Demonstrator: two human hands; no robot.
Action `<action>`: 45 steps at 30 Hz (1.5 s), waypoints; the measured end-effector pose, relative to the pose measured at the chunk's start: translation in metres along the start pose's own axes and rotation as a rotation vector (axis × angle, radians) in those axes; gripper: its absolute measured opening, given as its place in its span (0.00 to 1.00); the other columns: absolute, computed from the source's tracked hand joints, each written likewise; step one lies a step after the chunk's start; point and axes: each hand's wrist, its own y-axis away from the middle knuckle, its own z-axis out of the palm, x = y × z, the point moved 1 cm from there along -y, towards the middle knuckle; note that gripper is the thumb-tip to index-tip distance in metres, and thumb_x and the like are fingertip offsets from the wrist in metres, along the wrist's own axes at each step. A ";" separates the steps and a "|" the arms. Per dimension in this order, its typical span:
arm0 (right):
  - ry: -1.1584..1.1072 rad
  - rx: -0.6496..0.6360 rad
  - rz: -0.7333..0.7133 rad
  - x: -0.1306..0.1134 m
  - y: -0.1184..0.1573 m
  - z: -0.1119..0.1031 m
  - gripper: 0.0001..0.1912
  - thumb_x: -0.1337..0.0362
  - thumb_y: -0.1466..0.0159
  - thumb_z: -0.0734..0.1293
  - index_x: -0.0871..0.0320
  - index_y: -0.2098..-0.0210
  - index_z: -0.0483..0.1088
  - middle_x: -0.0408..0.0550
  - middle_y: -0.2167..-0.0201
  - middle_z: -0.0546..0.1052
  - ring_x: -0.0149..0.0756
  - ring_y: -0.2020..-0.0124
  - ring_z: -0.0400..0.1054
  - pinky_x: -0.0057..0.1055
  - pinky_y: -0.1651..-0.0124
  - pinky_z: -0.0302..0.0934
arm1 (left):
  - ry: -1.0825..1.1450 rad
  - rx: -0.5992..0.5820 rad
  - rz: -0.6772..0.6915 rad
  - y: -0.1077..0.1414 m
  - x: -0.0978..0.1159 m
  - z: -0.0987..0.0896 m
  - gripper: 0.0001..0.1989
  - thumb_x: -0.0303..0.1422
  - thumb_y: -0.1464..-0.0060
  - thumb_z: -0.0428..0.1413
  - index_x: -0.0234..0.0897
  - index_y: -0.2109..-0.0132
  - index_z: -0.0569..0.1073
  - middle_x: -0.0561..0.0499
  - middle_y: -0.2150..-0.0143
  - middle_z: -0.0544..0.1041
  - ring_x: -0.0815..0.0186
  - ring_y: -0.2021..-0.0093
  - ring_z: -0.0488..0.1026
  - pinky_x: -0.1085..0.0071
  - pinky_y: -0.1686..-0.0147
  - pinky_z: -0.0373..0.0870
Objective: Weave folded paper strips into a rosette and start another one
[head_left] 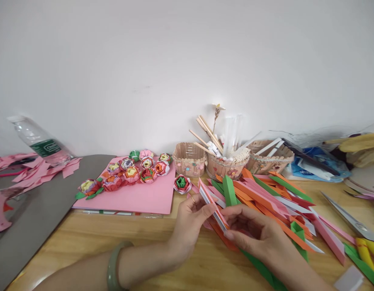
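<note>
The left hand [187, 224], thumb uppermost, pinches a folded paper stack [218, 217] slantwise above the wooden table [99, 230]; the right hand [256, 230], fingers curled, pinches its near end, left of loose paper strips [267, 197].

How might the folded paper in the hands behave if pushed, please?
The folded paper looks thin, so probably light. Held straight between left hand and right hand, its layers seem fairly stiff, but would likely crease if squeezed.

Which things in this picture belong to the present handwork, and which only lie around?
Likely belong: folded papers in left hand and right hand; loose paper strips; paper flowers; perhaps scissors.
Likely just lying about: plastic bottle; blue packet; baskets.
</note>
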 end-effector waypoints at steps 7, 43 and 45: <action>0.152 -0.047 -0.104 0.003 -0.001 -0.004 0.10 0.63 0.43 0.67 0.55 0.61 0.72 0.43 0.70 0.75 0.32 0.69 0.69 0.26 0.65 0.66 | 0.080 -0.037 -0.053 0.000 0.001 0.002 0.10 0.35 0.56 0.61 0.33 0.66 0.77 0.52 0.76 0.75 0.71 0.78 0.69 0.75 0.76 0.65; 0.387 0.410 -0.140 0.002 -0.014 -0.031 0.13 0.55 0.45 0.65 0.56 0.65 0.69 0.47 0.69 0.77 0.38 0.69 0.72 0.31 0.68 0.65 | -0.151 -0.004 -0.078 -0.003 -0.005 -0.004 0.12 0.37 0.57 0.61 0.32 0.68 0.78 0.52 0.75 0.76 0.72 0.76 0.68 0.79 0.78 0.64; 0.115 0.306 -0.069 -0.002 -0.013 -0.027 0.15 0.53 0.47 0.67 0.57 0.65 0.70 0.47 0.69 0.77 0.38 0.68 0.71 0.31 0.67 0.65 | -0.148 -0.030 -0.081 -0.002 -0.006 -0.004 0.13 0.37 0.57 0.61 0.33 0.64 0.78 0.50 0.72 0.77 0.71 0.75 0.70 0.79 0.77 0.65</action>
